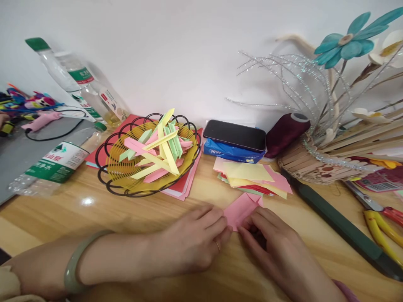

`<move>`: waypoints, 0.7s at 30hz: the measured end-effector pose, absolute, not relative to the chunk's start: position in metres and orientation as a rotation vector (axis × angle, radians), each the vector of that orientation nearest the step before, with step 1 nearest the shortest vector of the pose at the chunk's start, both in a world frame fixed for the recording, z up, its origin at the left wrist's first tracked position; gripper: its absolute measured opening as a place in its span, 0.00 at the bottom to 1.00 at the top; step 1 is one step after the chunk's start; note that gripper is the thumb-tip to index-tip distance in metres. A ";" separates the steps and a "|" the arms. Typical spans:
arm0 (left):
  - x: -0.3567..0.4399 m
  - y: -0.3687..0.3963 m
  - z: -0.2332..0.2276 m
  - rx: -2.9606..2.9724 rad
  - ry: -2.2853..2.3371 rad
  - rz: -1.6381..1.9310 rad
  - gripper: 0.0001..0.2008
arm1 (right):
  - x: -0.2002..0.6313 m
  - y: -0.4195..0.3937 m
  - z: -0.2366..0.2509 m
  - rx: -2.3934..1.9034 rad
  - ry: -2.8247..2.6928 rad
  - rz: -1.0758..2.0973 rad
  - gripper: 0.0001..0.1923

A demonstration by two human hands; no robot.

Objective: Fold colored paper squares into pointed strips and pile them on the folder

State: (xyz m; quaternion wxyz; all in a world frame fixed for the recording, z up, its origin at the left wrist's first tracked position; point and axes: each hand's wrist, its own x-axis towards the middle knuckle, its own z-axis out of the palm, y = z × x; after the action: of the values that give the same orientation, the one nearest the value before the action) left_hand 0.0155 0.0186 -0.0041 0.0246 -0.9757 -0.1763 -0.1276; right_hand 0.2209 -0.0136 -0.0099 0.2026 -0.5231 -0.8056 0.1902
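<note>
- A pale wooden table [103,222] carried everything, running up to a white wall.
- A black wire basket [103,178] sat left of centre, resting partly on a red paper stack [185,184].
- A plastic bottle [56,163] lay on its side at the left.
- A loose pile of coloured sheets [252,178] lay near the middle, with a blue tissue pack [229,153] behind it.
- A pink paper [241,209] lay flat at the front.
- A long dark ruler [340,226] ran diagonally on the right, beside yellow-handled scissors [378,222].
</note>
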 end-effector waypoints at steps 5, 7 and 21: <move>0.015 0.017 -0.003 -2.999 -0.521 -0.370 0.14 | 0.220 -0.014 -0.012 -1.462 -2.229 0.507 0.06; 0.015 0.016 -0.002 -2.991 -0.507 -0.343 0.14 | 0.220 -0.014 -0.012 -1.474 -2.228 0.506 0.06; 0.014 0.014 0.000 -2.955 -0.467 -0.271 0.13 | 0.226 -0.013 -0.009 -1.436 -2.311 0.527 0.07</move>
State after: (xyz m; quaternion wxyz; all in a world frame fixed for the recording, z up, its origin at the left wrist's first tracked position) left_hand 0.0135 0.0145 0.0002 0.0690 -0.9814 -0.1550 -0.0900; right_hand 0.2264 -0.0130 -0.0091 0.1841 -0.5094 -0.8195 0.1869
